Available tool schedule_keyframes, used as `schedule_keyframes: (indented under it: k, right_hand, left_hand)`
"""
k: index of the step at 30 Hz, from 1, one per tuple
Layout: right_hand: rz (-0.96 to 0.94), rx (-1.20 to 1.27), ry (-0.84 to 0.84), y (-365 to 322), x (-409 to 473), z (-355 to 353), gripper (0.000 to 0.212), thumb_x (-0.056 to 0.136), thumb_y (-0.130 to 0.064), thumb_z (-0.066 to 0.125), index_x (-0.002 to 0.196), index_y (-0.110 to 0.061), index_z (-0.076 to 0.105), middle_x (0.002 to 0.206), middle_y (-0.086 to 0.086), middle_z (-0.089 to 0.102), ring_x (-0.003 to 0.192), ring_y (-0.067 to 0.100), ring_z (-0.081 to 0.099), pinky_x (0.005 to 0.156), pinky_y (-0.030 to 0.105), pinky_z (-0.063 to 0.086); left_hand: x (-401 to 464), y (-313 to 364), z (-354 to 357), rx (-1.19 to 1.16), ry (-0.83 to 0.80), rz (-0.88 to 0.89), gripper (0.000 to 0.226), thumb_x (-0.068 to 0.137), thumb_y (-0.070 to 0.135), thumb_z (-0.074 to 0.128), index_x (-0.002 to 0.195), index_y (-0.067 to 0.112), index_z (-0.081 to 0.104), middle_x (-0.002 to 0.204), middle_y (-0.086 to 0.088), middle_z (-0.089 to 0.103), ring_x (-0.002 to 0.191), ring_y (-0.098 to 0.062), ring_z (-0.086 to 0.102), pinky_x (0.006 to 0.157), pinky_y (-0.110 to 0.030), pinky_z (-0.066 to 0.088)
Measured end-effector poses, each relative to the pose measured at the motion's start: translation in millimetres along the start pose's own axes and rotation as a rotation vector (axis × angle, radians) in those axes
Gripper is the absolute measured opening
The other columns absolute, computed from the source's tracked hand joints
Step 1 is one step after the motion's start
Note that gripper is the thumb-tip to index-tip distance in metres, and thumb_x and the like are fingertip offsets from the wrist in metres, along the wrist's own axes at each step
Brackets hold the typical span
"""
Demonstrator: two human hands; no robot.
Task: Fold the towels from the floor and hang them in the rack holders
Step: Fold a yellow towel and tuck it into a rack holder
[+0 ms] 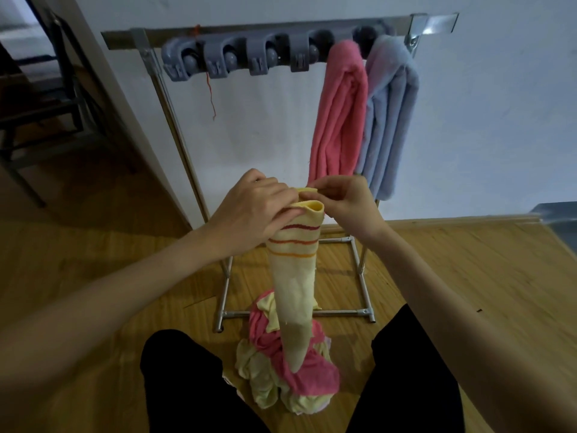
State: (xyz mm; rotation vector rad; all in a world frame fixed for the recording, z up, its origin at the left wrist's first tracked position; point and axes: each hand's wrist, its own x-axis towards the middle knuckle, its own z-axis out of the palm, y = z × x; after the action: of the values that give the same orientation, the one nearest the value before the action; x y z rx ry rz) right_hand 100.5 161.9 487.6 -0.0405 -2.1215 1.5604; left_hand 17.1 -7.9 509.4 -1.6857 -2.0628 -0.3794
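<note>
Head view is looking down over two bare forearms toward a metal rack (175, 120) standing against a white wall. At the far left, a dark chair frame (46, 98) is sitting on the wooden floor (93, 245) beyond a doorway edge. Along the rack's top bar, a row of grey holders (237, 59) is running rightward; the four on the left are sitting empty, and a thin red thread (209, 92) is dangling below them. The left hand (253, 207) is closing around the top of a pale yellow towel (295, 276) with red and orange stripes, its fingers wrapping the rolled upper end. That towel is hanging straight down in a long narrow fold, its lower end reaching into a pile of towels (281, 370), pink and pale yellow, lying crumpled on the floor between the person's dark-clad knees. The right hand (346, 201) is pinching the yellow towel's top edge between thumb and fingertips, just beside the left hand, so both hands are clamping on the same towel. Farther right, a pink towel (340, 117) is hanging folded from a holder, touching a light blue towel (390, 120) hanging from the next one.
</note>
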Motion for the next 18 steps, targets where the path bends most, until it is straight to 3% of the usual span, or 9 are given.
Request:
schedule_keyframes:
  k: [3,7,9,14,18]
  right_hand:
    - [-0.009,0.02,0.0,-2.1,-0.4,-0.8,0.02,0.085,-0.003,0.068,0.099,0.01,0.068,0.074,0.009,0.069,0.06,0.002,0.063,0.057,0.012,0.047]
    - [-0.032,0.017,-0.003,-6.0,-1.5,-1.9,0.02,0.086,-0.006,0.066,0.1,0.008,0.067,0.08,0.021,0.07,0.064,0.017,0.064,0.059,0.031,0.053]
    - [-0.044,0.03,-0.008,-8.8,-1.4,-1.2,0.019,0.087,-0.005,0.065,0.101,0.007,0.067,0.079,0.018,0.069,0.065,0.02,0.063,0.061,0.033,0.054]
    - [-0.036,0.062,-0.066,-10.3,0.5,-4.1,0.019,0.09,0.005,0.057,0.108,0.008,0.065,0.07,-0.002,0.066,0.059,0.0,0.06,0.056,0.01,0.045]
    - [-0.023,0.135,-0.131,-13.6,0.0,-9.6,0.027,0.086,0.015,0.055,0.111,0.009,0.061,0.075,-0.002,0.068,0.064,0.001,0.063,0.06,0.01,0.046]
  left_hand:
    - [0.4,-2.0,1.6,-0.001,0.017,-0.05,0.033,0.096,0.039,0.049,0.085,0.012,0.065,0.082,-0.003,0.068,0.074,-0.019,0.06,0.078,-0.035,0.042]
    - [1.5,-1.6,1.6,-0.018,0.052,-0.086,0.031,0.092,0.037,0.053,0.083,0.011,0.066,0.081,-0.003,0.069,0.073,-0.018,0.06,0.077,-0.031,0.039]
    - [2.4,-1.8,1.2,-0.024,0.064,-0.098,0.029,0.092,0.036,0.054,0.082,0.011,0.065,0.079,-0.003,0.068,0.071,-0.017,0.059,0.076,-0.031,0.039]
    - [5.2,-4.5,-0.8,-0.03,0.095,-0.143,0.024,0.091,0.032,0.06,0.083,0.01,0.065,0.077,-0.003,0.067,0.069,-0.016,0.058,0.074,-0.032,0.043]
    - [9.2,-6.1,-3.2,-0.072,0.123,-0.203,0.025,0.091,0.033,0.057,0.081,0.01,0.063,0.073,0.0,0.062,0.066,-0.012,0.051,0.07,-0.028,0.038]
